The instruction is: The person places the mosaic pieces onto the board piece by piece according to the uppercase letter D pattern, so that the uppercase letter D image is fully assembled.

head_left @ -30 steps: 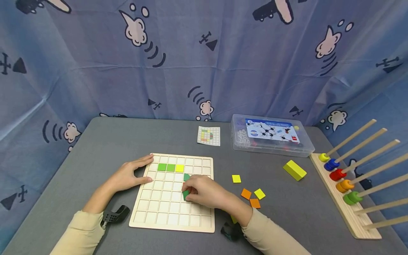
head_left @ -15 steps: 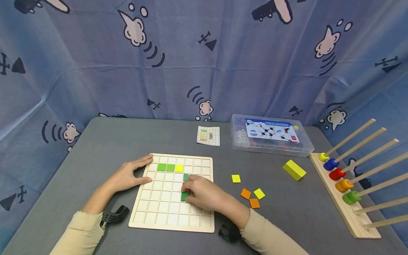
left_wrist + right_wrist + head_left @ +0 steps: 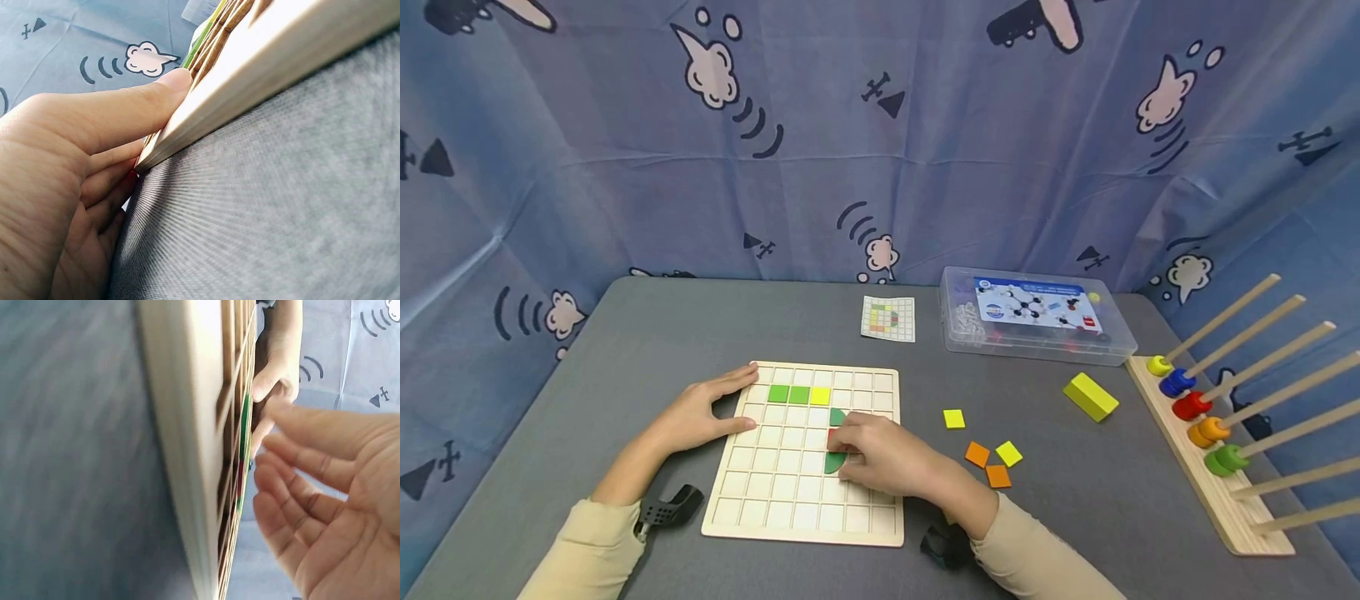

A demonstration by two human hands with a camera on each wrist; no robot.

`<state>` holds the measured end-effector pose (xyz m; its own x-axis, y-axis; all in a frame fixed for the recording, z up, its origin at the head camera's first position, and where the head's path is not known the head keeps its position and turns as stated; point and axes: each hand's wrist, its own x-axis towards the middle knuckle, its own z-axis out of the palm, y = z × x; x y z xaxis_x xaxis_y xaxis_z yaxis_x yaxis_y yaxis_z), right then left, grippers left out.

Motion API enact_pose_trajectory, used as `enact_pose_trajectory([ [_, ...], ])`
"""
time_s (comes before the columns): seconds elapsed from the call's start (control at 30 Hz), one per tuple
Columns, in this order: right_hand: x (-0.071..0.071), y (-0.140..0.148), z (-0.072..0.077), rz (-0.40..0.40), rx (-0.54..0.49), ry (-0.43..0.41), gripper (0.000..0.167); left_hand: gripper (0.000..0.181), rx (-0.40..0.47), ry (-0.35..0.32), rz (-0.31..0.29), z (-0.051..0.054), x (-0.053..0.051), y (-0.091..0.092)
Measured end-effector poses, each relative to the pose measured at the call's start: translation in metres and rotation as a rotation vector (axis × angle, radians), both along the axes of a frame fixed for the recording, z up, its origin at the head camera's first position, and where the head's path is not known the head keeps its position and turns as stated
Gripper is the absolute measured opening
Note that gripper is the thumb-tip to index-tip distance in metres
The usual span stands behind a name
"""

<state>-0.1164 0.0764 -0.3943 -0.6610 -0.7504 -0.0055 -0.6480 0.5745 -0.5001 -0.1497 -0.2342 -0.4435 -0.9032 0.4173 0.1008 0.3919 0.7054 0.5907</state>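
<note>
In the head view a pale wooden grid board (image 3: 767,537) lies before me. My left hand (image 3: 700,415) rests on its left edge and upper left corner, thumb and forefinger spread; the left wrist view shows the thumb (image 3: 134,109) on the rim (image 3: 250,84). My right hand (image 3: 887,454) is over the board, its loosely bent fingertips beside a dark green rounded piece (image 3: 833,463). Above that piece, a red piece (image 3: 832,437) and another green one (image 3: 837,416) are partly hidden. In the right wrist view nothing shows between the fingers (image 3: 275,481). Two green squares (image 3: 788,394) and a yellow one (image 3: 820,396) sit higher up.
Loose yellow (image 3: 953,419) and orange squares (image 3: 977,454) lie right of the board. Farther right are a yellow block (image 3: 1091,397) and a wooden peg rack (image 3: 1255,533) with coloured rings. A pattern card (image 3: 888,319) and a clear plastic box (image 3: 1037,343) stand behind.
The lower green piece shows more and sits slightly left and lower, with my right fingertips now at its right side. The red piece has come partly into sight. My left hand has stayed on the board.
</note>
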Motion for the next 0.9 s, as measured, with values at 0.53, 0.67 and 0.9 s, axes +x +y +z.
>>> enact_pose_trajectory([
  [0.53, 0.006, 0.083, 0.007, -0.141, -0.014, -0.110, 0.032, 0.073, 0.006, -0.005, -0.001, -0.001, 0.002, -0.001],
  [0.67, 0.013, 0.103, 0.008, -0.185, 0.007, -0.131, 0.032, 0.073, 0.002, -0.006, -0.001, -0.001, 0.001, -0.002],
  [0.9, 0.031, 0.120, 0.008, -0.195, 0.030, -0.211, 0.027, 0.074, 0.011, -0.011, -0.012, -0.002, 0.000, -0.001],
])
